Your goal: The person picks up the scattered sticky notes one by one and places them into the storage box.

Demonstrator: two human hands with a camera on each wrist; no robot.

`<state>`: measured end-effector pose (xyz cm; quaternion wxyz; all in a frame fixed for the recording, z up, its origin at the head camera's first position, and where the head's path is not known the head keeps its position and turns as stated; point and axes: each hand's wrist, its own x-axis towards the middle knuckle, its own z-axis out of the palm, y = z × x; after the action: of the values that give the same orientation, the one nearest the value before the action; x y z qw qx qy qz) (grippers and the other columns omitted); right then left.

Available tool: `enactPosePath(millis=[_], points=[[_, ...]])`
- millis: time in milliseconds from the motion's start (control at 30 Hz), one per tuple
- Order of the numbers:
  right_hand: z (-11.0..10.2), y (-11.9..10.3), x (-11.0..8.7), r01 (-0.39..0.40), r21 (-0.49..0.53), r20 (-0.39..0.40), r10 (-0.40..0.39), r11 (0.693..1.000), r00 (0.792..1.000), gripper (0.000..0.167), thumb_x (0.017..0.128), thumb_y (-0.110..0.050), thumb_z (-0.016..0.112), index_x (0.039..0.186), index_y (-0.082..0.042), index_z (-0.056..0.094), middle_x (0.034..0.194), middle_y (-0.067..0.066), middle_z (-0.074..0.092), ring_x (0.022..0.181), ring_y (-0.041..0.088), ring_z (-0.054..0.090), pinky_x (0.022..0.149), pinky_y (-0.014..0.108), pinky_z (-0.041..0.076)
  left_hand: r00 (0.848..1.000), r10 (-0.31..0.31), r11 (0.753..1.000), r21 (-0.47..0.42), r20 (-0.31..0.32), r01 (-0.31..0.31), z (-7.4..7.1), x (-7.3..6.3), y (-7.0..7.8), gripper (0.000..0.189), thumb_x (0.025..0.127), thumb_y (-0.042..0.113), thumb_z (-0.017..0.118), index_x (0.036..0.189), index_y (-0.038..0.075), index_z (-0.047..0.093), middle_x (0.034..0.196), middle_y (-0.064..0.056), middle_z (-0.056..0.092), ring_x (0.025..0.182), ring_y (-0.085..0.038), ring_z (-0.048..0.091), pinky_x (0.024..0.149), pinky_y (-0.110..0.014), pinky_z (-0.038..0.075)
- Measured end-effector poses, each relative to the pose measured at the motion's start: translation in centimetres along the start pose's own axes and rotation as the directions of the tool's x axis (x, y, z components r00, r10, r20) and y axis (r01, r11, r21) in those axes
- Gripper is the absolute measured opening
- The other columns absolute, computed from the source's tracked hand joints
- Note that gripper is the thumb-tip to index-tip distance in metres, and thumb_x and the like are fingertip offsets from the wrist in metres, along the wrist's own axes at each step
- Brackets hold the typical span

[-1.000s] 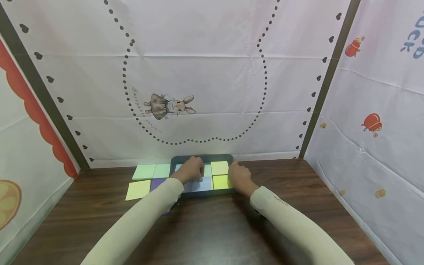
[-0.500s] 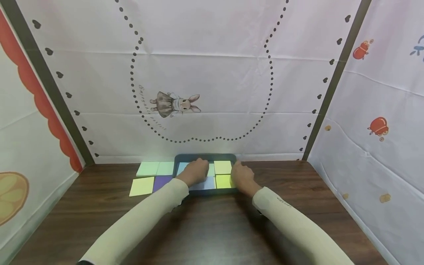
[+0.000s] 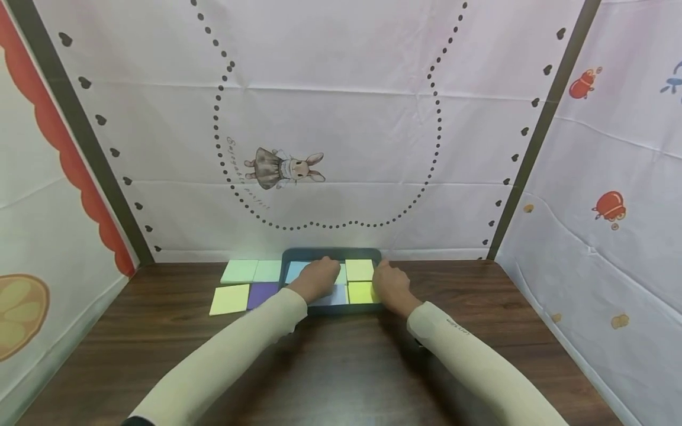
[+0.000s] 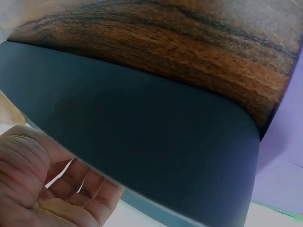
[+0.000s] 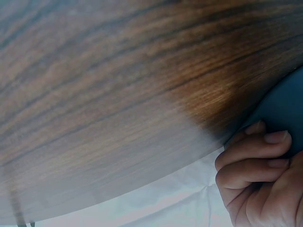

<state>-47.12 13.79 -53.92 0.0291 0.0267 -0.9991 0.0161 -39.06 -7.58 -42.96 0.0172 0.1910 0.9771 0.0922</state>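
Note:
A dark blue-grey tray point(image 3: 333, 309) stands near the back of the table with several square sticky-note pads in it. My left hand point(image 3: 318, 279) reaches down into the tray over the pads. In the left wrist view its bent fingers point(image 4: 97, 194) drop behind the tray wall, so their tips and anything under them are hidden. My right hand point(image 3: 391, 287) grips the tray's right side, fingers point(image 5: 251, 171) curled against the outer wall. Visible inside are a blue pad point(image 3: 296, 271), a lavender pad point(image 3: 334, 296), a pale yellow pad point(image 3: 359, 270) and a bright yellow pad point(image 3: 360, 292).
Left of the tray lie two light green pads point(image 3: 240, 271), a pale yellow pad point(image 3: 229, 299) and a purple pad point(image 3: 261, 294). The dark wooden table point(image 3: 341, 367) meets a white printed cloth point(image 3: 362, 142) behind the tray; similar cloth hangs at both sides.
The head view has shifted a little, moving the scene slightly to the right. My left hand has edged right over the pads; the right hand keeps its place on the tray.

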Motion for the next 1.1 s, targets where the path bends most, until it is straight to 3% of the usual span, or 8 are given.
enactPosePath(millis=[233, 567, 700, 800, 900, 1100], points=[[0.1, 0.3, -0.1, 0.016, 0.044, -0.021, -0.015, 0.999, 1.000, 0.049, 0.113, -0.017, 0.049, 0.151, 0.014, 0.054, 0.070, 0.011, 0.065, 0.060, 0.025, 0.066, 0.049, 0.043, 0.057, 1.000, 0.029, 1.000, -0.005, -0.007, -0.029, -0.4, -0.6, 0.0, 0.013, 0.104, -0.008, 0.068, 0.097, 0.003, 0.070, 0.076, -0.005, 0.052, 0.067, -0.018, 0.046, 0.063, -0.036, 0.043], [-0.9, -0.4, -1.2, 0.006, 0.039, -0.028, -0.005, 0.999, 1.000, 0.046, 0.111, -0.013, 0.053, 0.148, 0.014, 0.055, 0.069, 0.012, 0.063, 0.060, 0.026, 0.064, 0.049, 0.044, 0.055, 0.996, 0.081, 0.996, -0.026, -0.027, -0.081, -0.1, -0.4, -0.9, 0.038, 0.101, -0.009, 0.069, 0.073, 0.013, 0.055, 0.063, 0.001, 0.035, 0.058, -0.014, 0.034, 0.054, -0.030, 0.030], [-0.5, -0.2, -0.8, 0.001, 0.036, -0.038, 0.001, 0.999, 0.999, 0.044, 0.111, -0.013, 0.053, 0.145, 0.013, 0.057, 0.069, 0.012, 0.064, 0.060, 0.025, 0.064, 0.049, 0.044, 0.055, 0.995, 0.089, 0.995, -0.038, -0.044, -0.091, -0.9, -0.8, -1.3, 0.033, 0.102, -0.011, 0.066, 0.075, 0.008, 0.062, 0.064, -0.001, 0.041, 0.059, -0.014, 0.037, 0.055, -0.031, 0.034], [0.0, 0.1, -0.3, 0.001, 0.046, -0.042, 0.001, 0.999, 0.999, 0.042, 0.112, -0.014, 0.052, 0.143, 0.013, 0.059, 0.071, 0.012, 0.065, 0.060, 0.026, 0.065, 0.049, 0.045, 0.056, 0.993, 0.087, 0.996, -0.022, -0.082, -0.089, -1.9, -1.3, -1.9, 0.019, 0.101, -0.010, 0.070, 0.088, 0.002, 0.076, 0.073, -0.004, 0.062, 0.065, -0.014, 0.052, 0.062, -0.031, 0.049], [0.3, 0.3, -0.1, 0.016, 0.047, -0.043, -0.014, 0.999, 0.999, 0.042, 0.112, -0.013, 0.050, 0.143, 0.014, 0.058, 0.072, 0.013, 0.066, 0.061, 0.027, 0.067, 0.050, 0.045, 0.057, 0.989, 0.082, 0.996, -0.022, -0.124, -0.086, -2.8, -1.9, -2.8, 0.012, 0.097, -0.010, 0.075, 0.102, -0.001, 0.081, 0.091, -0.009, 0.077, 0.078, -0.018, 0.067, 0.076, -0.036, 0.063], [0.2, 0.2, -0.1, 0.019, 0.033, -0.047, -0.018, 0.999, 0.999, 0.041, 0.112, -0.014, 0.048, 0.142, 0.013, 0.059, 0.072, 0.012, 0.066, 0.059, 0.025, 0.066, 0.049, 0.043, 0.056, 0.970, 0.087, 0.996, -0.007, -0.228, -0.091, -3.3, -2.5, -5.6, 0.020, 0.094, -0.013, 0.073, 0.111, -0.003, 0.079, 0.104, -0.014, 0.077, 0.099, -0.029, 0.073, 0.095, -0.045, 0.064]])
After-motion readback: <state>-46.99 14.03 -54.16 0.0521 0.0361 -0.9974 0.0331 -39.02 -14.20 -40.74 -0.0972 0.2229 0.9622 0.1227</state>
